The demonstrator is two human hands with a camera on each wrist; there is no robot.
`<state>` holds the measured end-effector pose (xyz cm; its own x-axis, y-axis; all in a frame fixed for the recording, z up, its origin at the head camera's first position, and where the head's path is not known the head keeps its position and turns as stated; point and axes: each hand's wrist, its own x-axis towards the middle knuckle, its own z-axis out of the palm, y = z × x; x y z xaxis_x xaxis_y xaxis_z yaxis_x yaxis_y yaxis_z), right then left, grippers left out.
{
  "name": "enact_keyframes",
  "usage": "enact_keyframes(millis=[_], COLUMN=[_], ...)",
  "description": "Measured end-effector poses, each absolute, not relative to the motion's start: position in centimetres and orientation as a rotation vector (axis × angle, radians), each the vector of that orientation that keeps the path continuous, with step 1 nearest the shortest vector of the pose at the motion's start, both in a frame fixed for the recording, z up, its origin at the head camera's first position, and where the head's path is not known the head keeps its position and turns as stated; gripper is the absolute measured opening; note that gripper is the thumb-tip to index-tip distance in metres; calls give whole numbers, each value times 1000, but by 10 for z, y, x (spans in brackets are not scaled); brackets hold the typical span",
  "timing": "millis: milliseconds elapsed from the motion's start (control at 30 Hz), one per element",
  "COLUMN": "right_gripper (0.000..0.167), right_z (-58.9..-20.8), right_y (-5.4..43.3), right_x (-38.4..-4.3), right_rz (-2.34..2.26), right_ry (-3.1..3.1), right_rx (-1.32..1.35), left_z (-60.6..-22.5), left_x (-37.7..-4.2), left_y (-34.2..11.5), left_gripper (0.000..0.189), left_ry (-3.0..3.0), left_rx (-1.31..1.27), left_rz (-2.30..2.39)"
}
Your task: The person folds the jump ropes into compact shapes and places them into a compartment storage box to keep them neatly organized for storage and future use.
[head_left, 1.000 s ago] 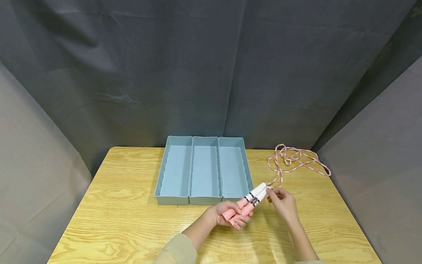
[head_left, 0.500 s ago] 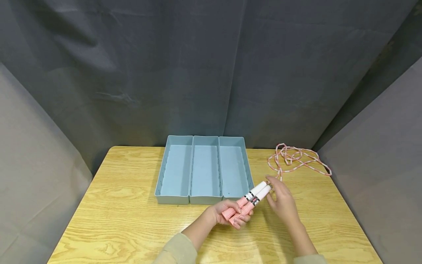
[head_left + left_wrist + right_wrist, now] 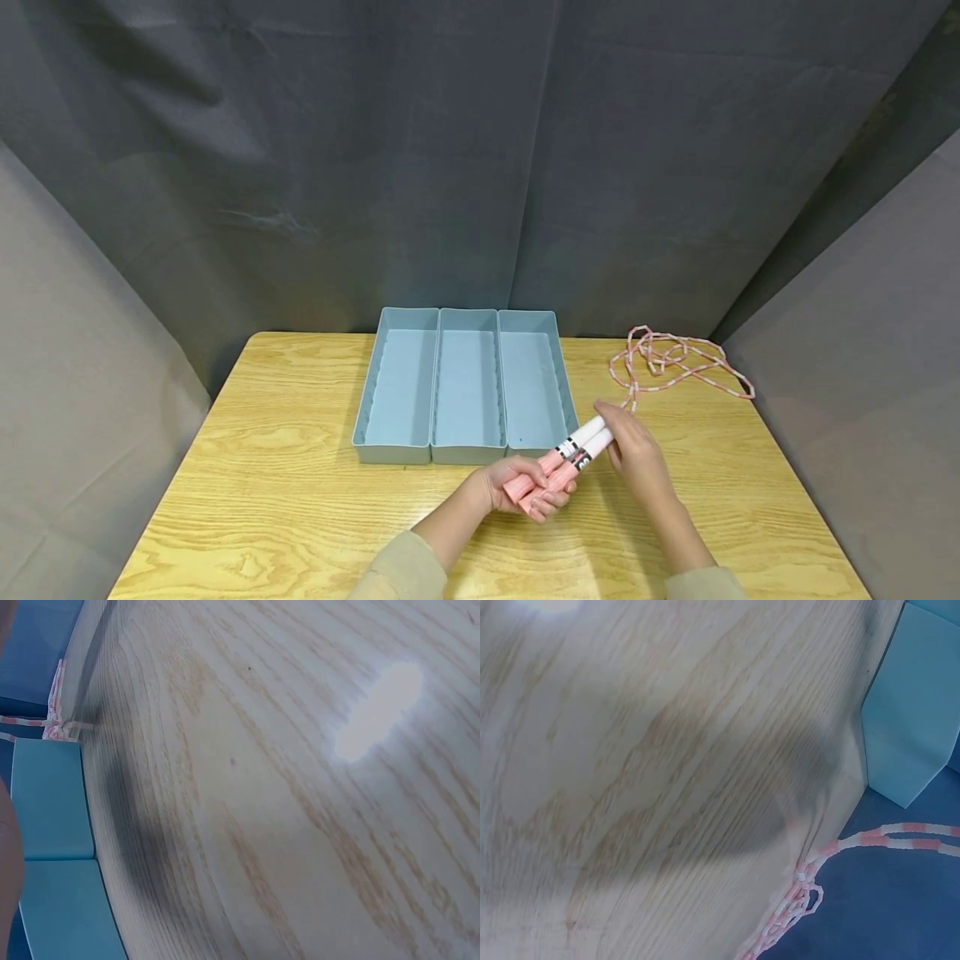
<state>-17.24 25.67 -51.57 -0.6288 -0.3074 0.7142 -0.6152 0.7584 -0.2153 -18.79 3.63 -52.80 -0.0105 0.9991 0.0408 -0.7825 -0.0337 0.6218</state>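
Observation:
A pink and white jump rope has two handles with pink grips and white ends. In the head view, my left hand (image 3: 528,487) grips both pink grips (image 3: 558,477) side by side, pointing up and right. My right hand (image 3: 633,450) holds the white ends (image 3: 596,435) where the rope leaves them, with its fingers over the far side and the thumb below. The beaded rope (image 3: 675,362) runs from there to a loose tangle at the table's back right. In the right wrist view, two strands of rope (image 3: 900,835) run side by side.
Three pale blue bins (image 3: 468,454) stand side by side at the back middle of the wooden table (image 3: 300,517), just left of the handles. A dark grey curtain (image 3: 405,167) hangs behind, with light grey panels (image 3: 862,400) at both sides.
My right hand has shifted up and left from beside the white ends; its fingers opened, then came over the ends. The left hand keeps its grip, and the rope tangle stays put.

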Motion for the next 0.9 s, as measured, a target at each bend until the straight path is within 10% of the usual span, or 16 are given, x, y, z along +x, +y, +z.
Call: enact_keyframes(millis=[900], right_gripper=[35], right_z=[-487], right_y=[231], right_x=[-164], right_rz=[1128], right_ry=[-2148], right_rx=[545], left_z=[-509], left_x=[-187], left_y=[31], left_gripper=[31], left_ry=[508], left_rx=[594], left_rz=[1452])
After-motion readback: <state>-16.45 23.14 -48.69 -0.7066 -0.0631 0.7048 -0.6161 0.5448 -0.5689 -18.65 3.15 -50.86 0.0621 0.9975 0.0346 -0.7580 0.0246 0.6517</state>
